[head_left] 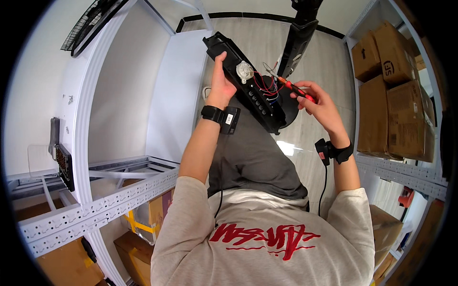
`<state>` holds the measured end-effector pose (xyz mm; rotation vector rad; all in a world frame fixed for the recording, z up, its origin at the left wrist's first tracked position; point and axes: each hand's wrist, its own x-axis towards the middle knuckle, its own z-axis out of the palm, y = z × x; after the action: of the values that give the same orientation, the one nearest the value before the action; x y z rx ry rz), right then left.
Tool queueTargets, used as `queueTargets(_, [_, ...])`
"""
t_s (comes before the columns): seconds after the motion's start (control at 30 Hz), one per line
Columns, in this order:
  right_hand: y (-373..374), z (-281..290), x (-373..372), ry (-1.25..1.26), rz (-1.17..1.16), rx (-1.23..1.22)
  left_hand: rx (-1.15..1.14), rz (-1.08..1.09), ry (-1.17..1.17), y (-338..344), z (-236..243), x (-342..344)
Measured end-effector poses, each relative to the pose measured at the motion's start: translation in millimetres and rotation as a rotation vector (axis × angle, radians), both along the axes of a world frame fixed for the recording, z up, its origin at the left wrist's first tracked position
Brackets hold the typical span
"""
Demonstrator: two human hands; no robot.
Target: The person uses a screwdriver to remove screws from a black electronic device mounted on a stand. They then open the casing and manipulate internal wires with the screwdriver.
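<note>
My left hand (223,83) grips the edge of a long black plastic housing (238,82), thumb on top, held slantwise above my lap. On the housing sit a round whitish motor-like part (244,71) and a row of small fittings (258,103). Thin red wires (261,86) run from the round part toward the middle. My right hand (317,102) is closed around the handle of a red-and-black screwdriver (297,90). Its shaft points up and left, near the wires; I cannot tell whether its tip touches anything. Behind stands a black column (296,46) above a round dark base (289,112).
Cardboard boxes (401,114) fill the metal shelf on the right. A white shelf frame (129,198) runs along my left, with more boxes (136,252) below it. Black wrist devices (228,119) are strapped to both forearms, trailing cables (326,183).
</note>
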<state>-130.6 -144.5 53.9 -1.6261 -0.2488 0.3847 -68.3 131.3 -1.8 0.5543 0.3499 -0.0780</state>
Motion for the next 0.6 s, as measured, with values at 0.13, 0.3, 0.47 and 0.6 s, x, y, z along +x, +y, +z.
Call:
queueTargets(0.13, [20.2,14.2,14.3,-0.017,0.058,-0.044,0.002,-0.02,-0.009,-0.3,-0.4,-6.7])
queueTargets(0.3, [40.6,33.1,21.2,-0.059,-0.021,-0.077,0.019,-0.009,-0.024,-2.2,-0.7,-15.4])
queueTargets(0.47, [49.4,25.3,21.5,-0.18,-0.096,-0.066,0.199,0.045,0.006,-4.3,-12.5,-9.8])
queueTargets(0.6, [52.1,24.9,18.4,-0.173,-0.105,-0.083,0.184,-0.035,0.012,-6.2,-19.9,-10.1])
